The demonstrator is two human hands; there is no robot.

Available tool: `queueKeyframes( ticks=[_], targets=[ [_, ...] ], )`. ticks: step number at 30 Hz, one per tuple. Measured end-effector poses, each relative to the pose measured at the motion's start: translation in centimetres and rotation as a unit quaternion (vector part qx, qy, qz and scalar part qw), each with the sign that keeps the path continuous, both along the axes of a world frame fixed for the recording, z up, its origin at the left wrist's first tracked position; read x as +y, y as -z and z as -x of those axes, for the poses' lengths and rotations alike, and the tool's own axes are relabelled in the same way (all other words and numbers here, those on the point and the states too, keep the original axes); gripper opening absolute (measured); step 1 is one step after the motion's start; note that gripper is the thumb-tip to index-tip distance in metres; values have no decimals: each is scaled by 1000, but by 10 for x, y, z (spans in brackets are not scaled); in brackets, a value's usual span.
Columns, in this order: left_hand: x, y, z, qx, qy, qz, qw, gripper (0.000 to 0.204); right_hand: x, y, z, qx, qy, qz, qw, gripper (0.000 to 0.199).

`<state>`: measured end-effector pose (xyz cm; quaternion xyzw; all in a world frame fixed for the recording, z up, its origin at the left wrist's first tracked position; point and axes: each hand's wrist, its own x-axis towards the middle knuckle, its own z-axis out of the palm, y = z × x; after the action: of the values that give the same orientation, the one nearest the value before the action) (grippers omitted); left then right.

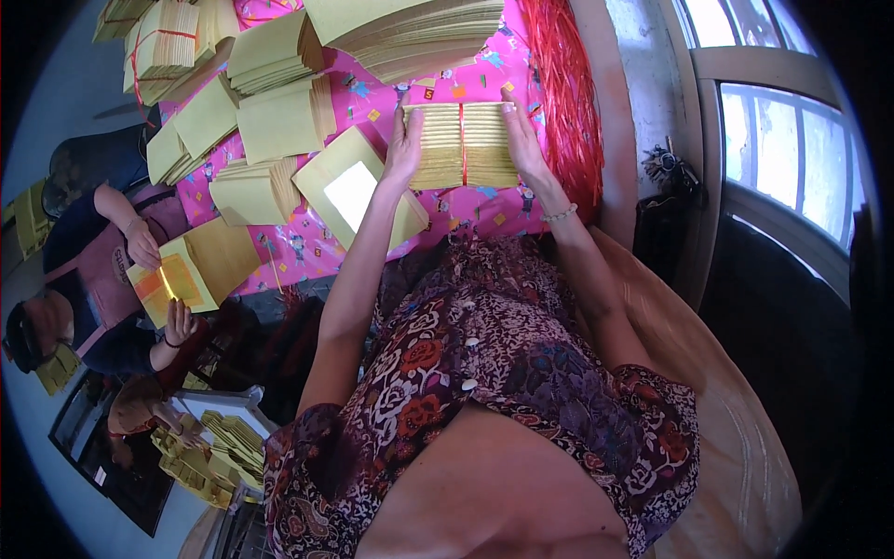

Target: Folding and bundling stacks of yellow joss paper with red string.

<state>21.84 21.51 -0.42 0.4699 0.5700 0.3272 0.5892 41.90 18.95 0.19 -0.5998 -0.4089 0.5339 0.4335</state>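
A bundle of folded yellow paper (438, 158), with a red string (463, 140) around its middle, is upright at the near edge of the pink table. My left hand (403, 149) presses against its left end and my right hand (523, 144) against its right end, so it is held between them. The thumbs rest along its upper side. Beside my left forearm lies a stack of yellow sheets (321, 177) with a white rectangle (353, 194) on top. A long row of yellow paper (410, 47) stands beyond the bundle.
Several stacks of yellow paper (286, 116) cover the left of the patterned pink tablecloth (456, 210). Red strands (563, 102) hang along its right edge. At the left a co-worker's hand (142, 244) handles yellow sheets (191, 275). A window (792, 130) is at the right.
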Motion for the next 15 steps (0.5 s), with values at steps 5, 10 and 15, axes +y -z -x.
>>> queueKeyframes(
  ticks=[5,10,15],
  targets=[
    [2,4,2,-33,-2,-35,999,64,1,10,0,-28,6,-28,999,54],
    [3,-9,-2,-22,-19,51,998,71,5,3,-10,-7,19,24,1000,56],
    [6,-14,-5,30,-4,85,996,82,6,3,-1,-23,22,35,999,57]
  ],
)
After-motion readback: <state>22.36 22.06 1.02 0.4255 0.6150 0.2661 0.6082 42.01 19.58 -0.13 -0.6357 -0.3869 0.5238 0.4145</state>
